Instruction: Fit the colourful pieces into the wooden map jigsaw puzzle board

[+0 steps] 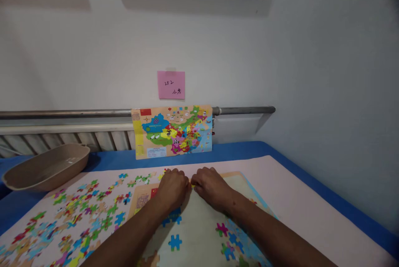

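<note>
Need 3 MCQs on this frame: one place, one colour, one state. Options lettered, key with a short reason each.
1. Where does the map picture stand?
A. flat on the mat
B. propped against the pipe at the wall
C. in the tray

2. What colour is the wall note?
A. pink
B. green
C. white

3. How are the hands placed?
A. raised in the air
B. one in the tray
C. both down on the puzzle board

Key: B, it leans on the pipe; A, the note is pink; C, left hand and right hand rest side by side on the board.

Soft, even indoor light; faint shadows, dark bowed corners.
</note>
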`<state>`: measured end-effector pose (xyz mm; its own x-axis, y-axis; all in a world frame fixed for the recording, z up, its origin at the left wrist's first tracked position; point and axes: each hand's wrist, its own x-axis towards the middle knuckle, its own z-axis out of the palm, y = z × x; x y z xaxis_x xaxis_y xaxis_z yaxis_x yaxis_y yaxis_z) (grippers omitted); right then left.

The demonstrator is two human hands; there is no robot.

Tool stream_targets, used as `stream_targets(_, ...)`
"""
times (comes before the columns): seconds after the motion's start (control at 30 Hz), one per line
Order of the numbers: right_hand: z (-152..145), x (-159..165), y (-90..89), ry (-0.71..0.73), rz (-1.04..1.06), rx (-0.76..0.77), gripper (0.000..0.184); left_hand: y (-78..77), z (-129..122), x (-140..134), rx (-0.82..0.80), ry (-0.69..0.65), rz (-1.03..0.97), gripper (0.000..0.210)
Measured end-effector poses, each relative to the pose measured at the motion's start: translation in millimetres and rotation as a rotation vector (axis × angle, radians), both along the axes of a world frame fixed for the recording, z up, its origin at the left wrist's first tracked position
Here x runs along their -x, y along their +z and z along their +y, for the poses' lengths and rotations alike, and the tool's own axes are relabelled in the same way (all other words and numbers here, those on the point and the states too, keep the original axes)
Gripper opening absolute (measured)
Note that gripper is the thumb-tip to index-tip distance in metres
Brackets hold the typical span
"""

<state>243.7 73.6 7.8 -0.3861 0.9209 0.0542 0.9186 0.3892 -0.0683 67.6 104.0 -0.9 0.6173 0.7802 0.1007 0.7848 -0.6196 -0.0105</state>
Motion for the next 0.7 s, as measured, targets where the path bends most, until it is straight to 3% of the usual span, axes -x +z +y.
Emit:
stream_targets(0.27, -9, -6, -5.7, 0.187, -0.078, -0.036, 0.013, 2.3, 0, 0, 0.013, -0.021, 0.007, 0.034)
stream_targets(0.43, -2, -5, -0.5, 0.099, -0.041, -0.010, 0.019, 3.5, 0, 0, 0.016, 0.001, 0.005, 0.034)
stream_targets(0.7, -2, -2, 5.3, -0.012, -0.014, 0.018, 0.009, 7.6, 2, 2, 0.039, 0.010, 0.002, 0.030)
